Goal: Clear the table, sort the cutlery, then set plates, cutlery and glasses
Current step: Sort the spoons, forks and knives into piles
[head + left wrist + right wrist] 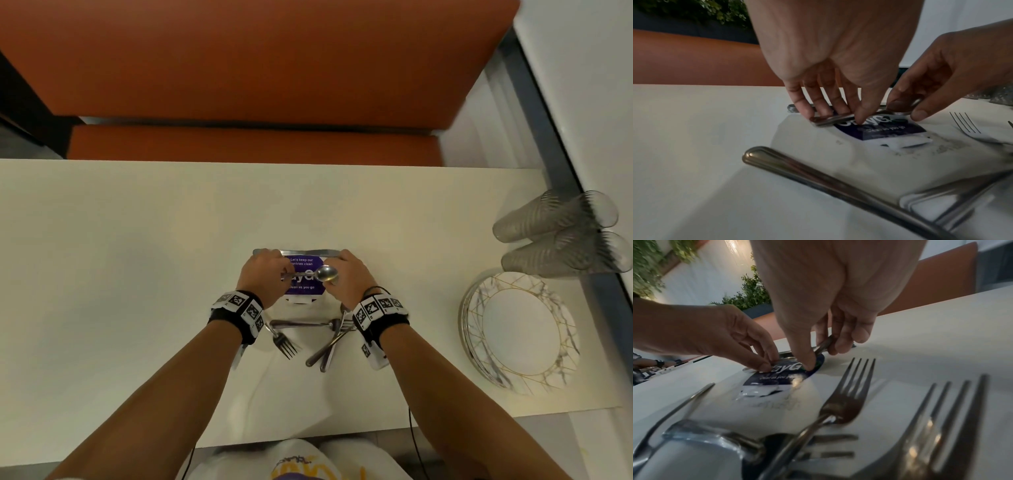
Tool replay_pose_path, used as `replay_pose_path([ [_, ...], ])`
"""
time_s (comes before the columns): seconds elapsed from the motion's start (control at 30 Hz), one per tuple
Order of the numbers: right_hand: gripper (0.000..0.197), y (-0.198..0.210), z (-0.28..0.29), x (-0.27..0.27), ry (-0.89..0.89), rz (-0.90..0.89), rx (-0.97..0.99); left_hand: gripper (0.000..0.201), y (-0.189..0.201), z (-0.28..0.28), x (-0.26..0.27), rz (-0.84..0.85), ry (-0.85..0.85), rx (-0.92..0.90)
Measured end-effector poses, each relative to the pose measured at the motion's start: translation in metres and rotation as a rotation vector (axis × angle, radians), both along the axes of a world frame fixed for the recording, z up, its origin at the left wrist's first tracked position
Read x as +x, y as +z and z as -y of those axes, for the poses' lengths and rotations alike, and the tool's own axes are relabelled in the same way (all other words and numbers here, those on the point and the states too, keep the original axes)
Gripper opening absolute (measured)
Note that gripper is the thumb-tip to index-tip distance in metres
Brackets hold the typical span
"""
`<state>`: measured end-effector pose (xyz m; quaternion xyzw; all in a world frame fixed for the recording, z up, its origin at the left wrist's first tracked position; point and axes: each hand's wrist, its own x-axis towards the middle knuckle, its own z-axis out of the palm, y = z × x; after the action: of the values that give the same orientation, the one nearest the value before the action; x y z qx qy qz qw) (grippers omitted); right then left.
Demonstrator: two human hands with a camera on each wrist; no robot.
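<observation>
Shiny metal spoon [324,274] sits low over the purple sticker on the table [120,274], left hand [265,274] pinching its handle and right hand [346,279] pinching its bowl (stiff, light, likely slippery, so the thin handle seems best).

Head view evenly bright with wide-angle bowing at edges, wrist views dimmer, foreground forks [846,395] blurred, soft arm shadows on tabletop [120,274]
</observation>
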<state>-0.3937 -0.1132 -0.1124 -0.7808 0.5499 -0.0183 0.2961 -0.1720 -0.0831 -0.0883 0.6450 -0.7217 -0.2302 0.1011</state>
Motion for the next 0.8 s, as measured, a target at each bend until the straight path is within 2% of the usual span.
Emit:
replay_pose_path([
  [0.1, 0.026, -0.007, 0.000, -0.004, -0.011, -0.032, -0.014, 0.010, -0.005, -0.001, -0.002, -0.026, 0.016, -0.020],
  [0.37, 0.032, 0.002, -0.001, -0.005, -0.057, 0.032, -0.017, 0.012, -0.013, -0.001, -0.001, -0.081, 0.047, -0.053],
  [0.5, 0.043, 0.008, -0.004, -0.005, -0.080, 0.048, -0.008, 0.013, -0.011, -0.003, -0.002, -0.060, 0.059, -0.044],
  [0.6, 0.051, 0.016, -0.010, -0.010, -0.097, 0.022, -0.058, 0.021, -0.010, -0.008, 0.000, -0.024, 0.046, -0.047],
  [0.7, 0.041, 0.025, -0.022, -0.023, -0.162, 0.019, -0.181, 0.025, -0.007, -0.017, 0.004, -0.076, 0.074, -0.083],
  [0.8, 0.026, 0.026, -0.035, -0.038, -0.255, -0.025, -0.197, 0.016, -0.003, -0.028, 0.002, -0.145, 0.095, -0.092],
])
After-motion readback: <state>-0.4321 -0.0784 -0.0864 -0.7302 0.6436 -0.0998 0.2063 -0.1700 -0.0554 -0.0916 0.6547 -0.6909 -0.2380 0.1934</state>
